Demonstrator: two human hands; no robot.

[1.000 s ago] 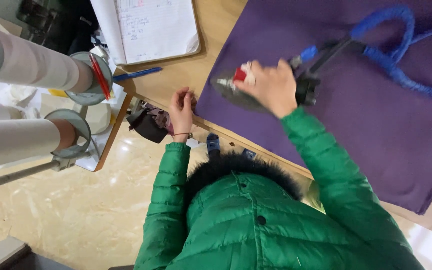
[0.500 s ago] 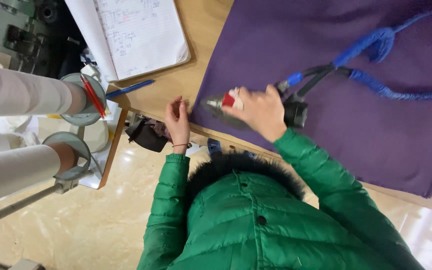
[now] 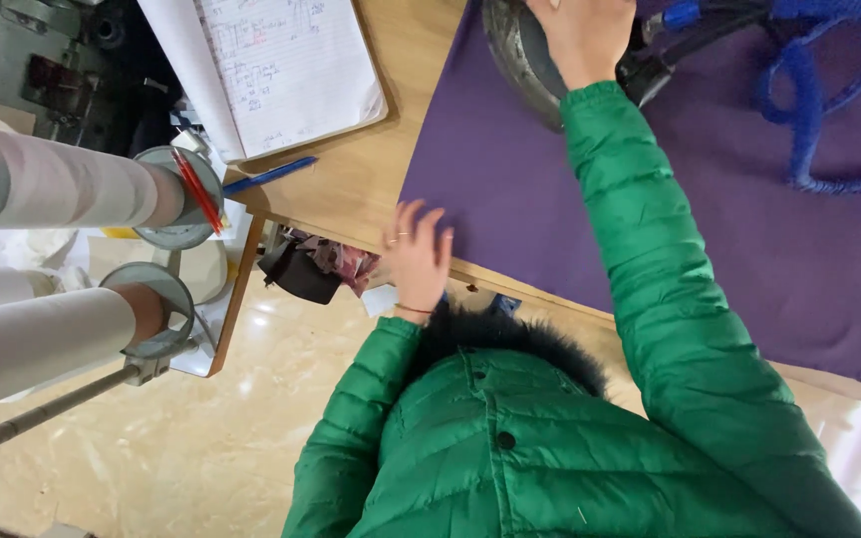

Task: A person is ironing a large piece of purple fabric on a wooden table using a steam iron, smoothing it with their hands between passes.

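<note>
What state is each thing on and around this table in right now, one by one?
purple cloth: spread flat over the table.
iron: resting on the cloth, gripped from above by the right hand.
left hand: fingers spread, pressing the cloth's edge.
notebook: lying open.
blue pen: lying loose beside the notebook.
blue cord: looped on the cloth.

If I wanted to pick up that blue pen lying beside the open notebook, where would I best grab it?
Pinch the slim blue pen around the middle of its barrel, coming straight down from above. It lies flat on the bare wooden tabletop, angled, with free space along both long sides. The open lined notebook sits just beyond it, so closing the fingers across the barrel is probably easiest.
</note>
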